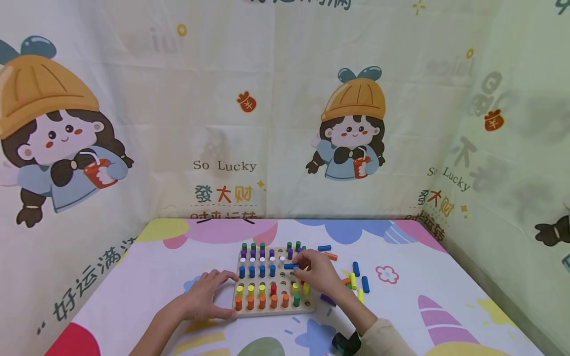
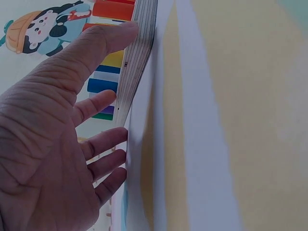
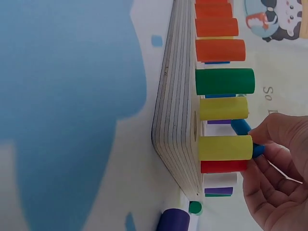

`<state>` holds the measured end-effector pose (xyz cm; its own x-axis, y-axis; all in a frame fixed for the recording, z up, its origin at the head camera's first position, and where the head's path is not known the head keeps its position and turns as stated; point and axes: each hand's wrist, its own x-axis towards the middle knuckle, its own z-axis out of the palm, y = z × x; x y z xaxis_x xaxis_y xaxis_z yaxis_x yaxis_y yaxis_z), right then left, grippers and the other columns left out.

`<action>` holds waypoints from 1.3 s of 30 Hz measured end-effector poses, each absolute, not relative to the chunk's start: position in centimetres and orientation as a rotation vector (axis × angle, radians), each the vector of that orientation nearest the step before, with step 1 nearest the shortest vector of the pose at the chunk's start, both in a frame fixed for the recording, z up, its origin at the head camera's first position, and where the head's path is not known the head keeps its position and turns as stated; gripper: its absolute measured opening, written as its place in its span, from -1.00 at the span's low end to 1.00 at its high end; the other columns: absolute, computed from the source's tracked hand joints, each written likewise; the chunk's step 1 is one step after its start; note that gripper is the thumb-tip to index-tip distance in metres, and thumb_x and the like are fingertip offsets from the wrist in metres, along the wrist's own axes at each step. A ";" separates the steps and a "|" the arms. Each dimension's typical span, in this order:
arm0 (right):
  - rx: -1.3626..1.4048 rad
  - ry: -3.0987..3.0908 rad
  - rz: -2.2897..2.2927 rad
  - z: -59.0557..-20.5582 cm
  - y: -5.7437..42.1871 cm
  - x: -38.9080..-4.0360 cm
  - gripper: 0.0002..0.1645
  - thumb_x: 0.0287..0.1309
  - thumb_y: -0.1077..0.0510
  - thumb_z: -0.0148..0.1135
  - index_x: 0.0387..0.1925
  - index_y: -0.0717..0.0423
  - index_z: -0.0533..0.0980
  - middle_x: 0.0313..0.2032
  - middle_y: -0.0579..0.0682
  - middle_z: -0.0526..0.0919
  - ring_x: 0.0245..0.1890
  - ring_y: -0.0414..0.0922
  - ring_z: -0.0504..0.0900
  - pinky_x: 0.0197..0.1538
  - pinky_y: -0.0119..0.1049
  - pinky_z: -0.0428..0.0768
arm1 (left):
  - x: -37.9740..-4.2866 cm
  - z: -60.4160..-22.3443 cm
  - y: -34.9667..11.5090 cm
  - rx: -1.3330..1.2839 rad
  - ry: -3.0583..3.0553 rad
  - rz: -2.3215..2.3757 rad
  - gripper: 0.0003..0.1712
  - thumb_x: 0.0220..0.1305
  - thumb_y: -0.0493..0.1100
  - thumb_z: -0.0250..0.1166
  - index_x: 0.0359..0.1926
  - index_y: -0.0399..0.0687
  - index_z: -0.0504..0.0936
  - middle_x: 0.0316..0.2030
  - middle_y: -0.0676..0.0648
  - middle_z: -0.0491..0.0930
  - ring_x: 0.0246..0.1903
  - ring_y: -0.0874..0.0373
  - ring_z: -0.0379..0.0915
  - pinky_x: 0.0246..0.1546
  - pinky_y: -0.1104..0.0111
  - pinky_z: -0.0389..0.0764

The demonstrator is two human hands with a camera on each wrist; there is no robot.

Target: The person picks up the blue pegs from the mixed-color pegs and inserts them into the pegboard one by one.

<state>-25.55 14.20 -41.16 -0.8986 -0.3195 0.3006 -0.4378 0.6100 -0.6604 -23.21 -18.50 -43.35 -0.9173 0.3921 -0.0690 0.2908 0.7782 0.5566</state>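
A wooden pegboard point(image 1: 285, 312) lies on the table, its holes partly filled with rows of coloured pegs. My right hand point(image 1: 318, 271) pinches a blue peg point(image 1: 290, 266) between thumb and fingers, holding it tilted sideways over the board's right half. In the right wrist view the blue peg point(image 3: 240, 127) shows partly behind a yellow peg point(image 3: 225, 147). At the board's left side my left hand point(image 1: 202, 297) is spread out, its thumb against the near corner and its index finger at the edge. The left wrist view shows the other fingers extended beside the board.
Right of the board lie loose pegs, among them a blue peg point(image 1: 365, 284), a yellow peg point(image 1: 360, 295) and a purple peg point(image 1: 328, 299). A black object point(image 1: 346, 343) is by the right sleeve point(image 1: 385, 338). Printed cloth point(image 1: 285, 128) hangs behind the table.
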 end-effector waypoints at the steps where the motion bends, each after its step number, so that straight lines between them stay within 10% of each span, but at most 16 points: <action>1: 0.643 -2.680 1.141 -41.1 14.1 -25.6 -0.86 0.20 0.30 0.40 -0.19 0.15 0.64 -0.30 -0.10 0.66 -0.32 -0.19 0.60 -0.27 -0.45 0.59 | -23.2 -43.4 -18.5 0.541 2.789 0.830 -0.17 -0.10 0.28 0.63 0.18 0.35 0.44 0.14 -0.05 0.43 0.13 -0.13 0.30 0.13 -0.35 0.36; 39: 0.682 -2.654 1.139 -41.6 13.0 -25.6 -0.78 0.29 0.22 0.38 -0.05 0.10 0.63 -0.16 -0.07 0.69 -0.16 -0.15 0.66 -0.15 -0.40 0.61 | -23.0 -42.8 -18.5 0.535 2.771 0.825 -0.17 -0.08 0.27 0.62 0.20 0.34 0.43 0.16 -0.07 0.42 0.12 -0.12 0.29 0.13 -0.35 0.36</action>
<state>-25.60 12.98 -41.57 -0.8803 -0.3413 0.3295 -0.4740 0.6028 -0.6418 -23.02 -18.54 -42.78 -0.9142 0.3958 -0.0875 0.2835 0.7785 0.5599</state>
